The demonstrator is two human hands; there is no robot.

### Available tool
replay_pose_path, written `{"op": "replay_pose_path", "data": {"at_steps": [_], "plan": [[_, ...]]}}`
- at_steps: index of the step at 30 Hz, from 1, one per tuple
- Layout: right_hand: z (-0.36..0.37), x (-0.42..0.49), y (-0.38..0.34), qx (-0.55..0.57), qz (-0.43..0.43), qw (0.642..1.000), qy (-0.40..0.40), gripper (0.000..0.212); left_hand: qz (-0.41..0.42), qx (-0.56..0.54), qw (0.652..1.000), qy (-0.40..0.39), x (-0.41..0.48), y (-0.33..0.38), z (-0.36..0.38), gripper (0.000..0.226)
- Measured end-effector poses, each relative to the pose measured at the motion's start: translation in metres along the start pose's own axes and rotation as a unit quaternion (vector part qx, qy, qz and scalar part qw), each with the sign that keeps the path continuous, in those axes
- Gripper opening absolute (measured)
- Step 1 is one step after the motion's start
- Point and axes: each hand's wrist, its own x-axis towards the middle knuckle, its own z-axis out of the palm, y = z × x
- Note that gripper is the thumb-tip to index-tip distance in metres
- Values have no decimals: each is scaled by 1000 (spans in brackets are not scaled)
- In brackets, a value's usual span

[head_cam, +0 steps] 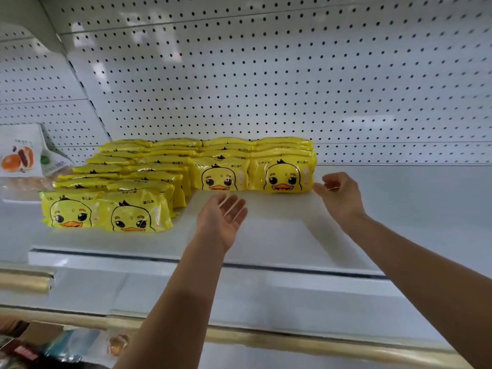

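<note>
While reaching over white shelf (399, 209) backed by pegboard wall (266, 75): yellow duck packs (149, 169) rowed at left and middle; left hand (222, 219) palm up, fingers spread, empty, before middle pack (219, 174); right hand (340, 194) loosely curled, holding nothing, thumb just beside rightmost pack (282, 175); open stretch rightward; front lip (106, 258) under forearms.

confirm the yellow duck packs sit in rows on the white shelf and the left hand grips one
The grip is wrong: the head view shows the left hand open, palm up, holding nothing, in front of the yellow duck packs, which do sit in rows on the white shelf.
</note>
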Motion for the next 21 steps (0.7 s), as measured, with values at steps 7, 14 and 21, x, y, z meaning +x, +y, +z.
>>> {"op": "replay_pose_path", "data": {"at_steps": [7,14,21], "plan": [[-52,-93,-5,88,-31,996,-13,8,-39,29,995,-92,-82,-50,-5,13],[-133,-170,34,79,-6,997,24,14,-99,138,974,-151,-138,-130,9,14],[-228,-227,109,65,48,993,83,16,-164,218,942,-198,-192,-230,38,20]]}}
